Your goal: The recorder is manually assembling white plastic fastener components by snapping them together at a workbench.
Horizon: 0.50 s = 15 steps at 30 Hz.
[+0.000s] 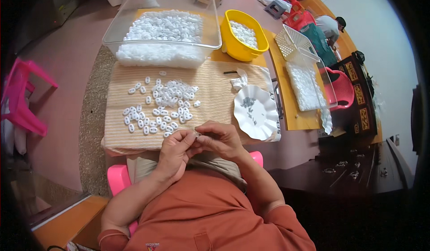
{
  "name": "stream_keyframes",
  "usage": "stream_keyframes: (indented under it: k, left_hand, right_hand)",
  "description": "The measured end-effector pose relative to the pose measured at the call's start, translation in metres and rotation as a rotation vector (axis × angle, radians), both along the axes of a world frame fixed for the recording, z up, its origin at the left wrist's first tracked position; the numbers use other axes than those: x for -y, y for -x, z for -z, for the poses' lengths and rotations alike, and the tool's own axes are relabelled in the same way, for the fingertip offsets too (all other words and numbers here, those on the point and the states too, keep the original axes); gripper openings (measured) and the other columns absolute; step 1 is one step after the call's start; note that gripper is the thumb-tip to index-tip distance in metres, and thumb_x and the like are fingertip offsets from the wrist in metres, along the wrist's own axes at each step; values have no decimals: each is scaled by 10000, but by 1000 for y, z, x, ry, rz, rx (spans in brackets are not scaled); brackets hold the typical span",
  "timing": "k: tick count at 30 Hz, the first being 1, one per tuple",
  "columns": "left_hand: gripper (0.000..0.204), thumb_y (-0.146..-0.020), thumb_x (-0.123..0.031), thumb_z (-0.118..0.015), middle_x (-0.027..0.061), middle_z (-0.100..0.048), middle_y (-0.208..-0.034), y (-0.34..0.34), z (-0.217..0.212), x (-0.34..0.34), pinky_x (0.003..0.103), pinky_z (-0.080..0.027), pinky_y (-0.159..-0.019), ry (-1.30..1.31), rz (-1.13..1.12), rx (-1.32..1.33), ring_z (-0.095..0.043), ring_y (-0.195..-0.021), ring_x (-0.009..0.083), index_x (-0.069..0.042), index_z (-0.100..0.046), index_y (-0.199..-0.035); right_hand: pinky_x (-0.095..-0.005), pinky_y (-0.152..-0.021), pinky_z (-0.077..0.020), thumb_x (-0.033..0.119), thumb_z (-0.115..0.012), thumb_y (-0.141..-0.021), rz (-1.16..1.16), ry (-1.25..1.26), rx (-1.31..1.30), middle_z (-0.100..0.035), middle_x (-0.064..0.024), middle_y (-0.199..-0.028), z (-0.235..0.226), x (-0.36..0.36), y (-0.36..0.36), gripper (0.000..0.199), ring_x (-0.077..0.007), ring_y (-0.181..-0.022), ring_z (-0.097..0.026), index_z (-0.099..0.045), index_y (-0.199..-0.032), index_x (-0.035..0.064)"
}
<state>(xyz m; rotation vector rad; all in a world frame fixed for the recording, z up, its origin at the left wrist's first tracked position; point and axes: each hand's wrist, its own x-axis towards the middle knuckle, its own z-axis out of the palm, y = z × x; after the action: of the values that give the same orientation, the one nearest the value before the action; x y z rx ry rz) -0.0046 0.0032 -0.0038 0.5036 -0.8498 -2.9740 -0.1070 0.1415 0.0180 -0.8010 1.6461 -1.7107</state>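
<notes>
Close to my body at the table's front edge, my left hand (174,156) and my right hand (222,142) meet fingertip to fingertip. Both are closed in a pinch around something tiny, mostly hidden by the fingers. Just beyond them, many small white oval plastic pieces (146,122), each with two dark holes, lie loose on a striped cloth (210,85). A heap of small clear plastic parts (169,94) is among them. To the right of my hands, a white scalloped plate (267,124) holds a little pile of small grey pieces (249,103).
Behind the cloth stand a big clear bin (112,38) and a yellow tub (226,36), both filled with white pieces. Crumpled tissue (240,80) lies above the plate. A side table (295,121) bears a white basket (286,42). A person (329,29) sits farther back.
</notes>
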Motion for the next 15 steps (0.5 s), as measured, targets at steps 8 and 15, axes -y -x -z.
stream_keyframes:
  k: [8,15]
  left_hand:
    - [121,-945,-142,-547,72,-646,-893,1,-5,-1,292,-544,-775,29,-22,13,-636,-804,153,-28,-586,-950]
    - [81,-930,-104,-562,98,-641,-920,-1,-1,0,291,-558,-770,25,5,59,-636,-815,145,-24,-569,-921]
  right_hand:
    - [-234,-644,-492,31,-667,-843,128,1,-252,-625,-81,-847,12,2,-7,153,-113,-758,-612,-623,-974,-34]
    - [-264,-629,-502,-10,-693,-789,178,-133,-610,-616,-101,-825,-10,-19,-1,150,-173,-705,-622,-609,-913,-8]
